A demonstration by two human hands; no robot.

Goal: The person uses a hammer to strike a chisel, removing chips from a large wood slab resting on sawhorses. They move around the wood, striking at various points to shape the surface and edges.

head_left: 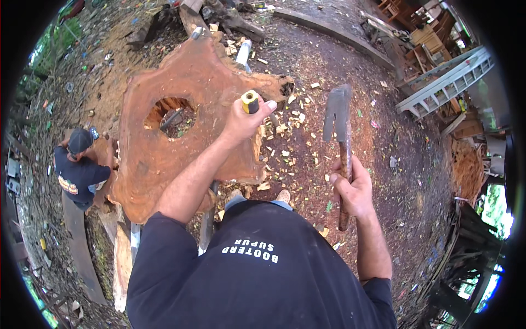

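My left hand [243,123] is closed round the yellow-and-black handle of a chisel [250,103], its round butt end facing up. It is over the right edge of a big reddish-brown wood slab [148,183]; whether the blade touches the wood is hidden. To the right, my right hand [355,189] grips the worn shaft of a claw hammer [345,148] midway along. The grey hammer head points up and away, apart from both slab and chisel. A large irregular hole with rough walls opens through the slab.
Another person [82,164] crouches at the slab's left edge. Pale wood chips [296,129] litter the ground. Metal legs [244,52] stand beside the slab. Logs [233,22] and a long plank [334,35] lie beyond; a ladder [446,83] is at far right.
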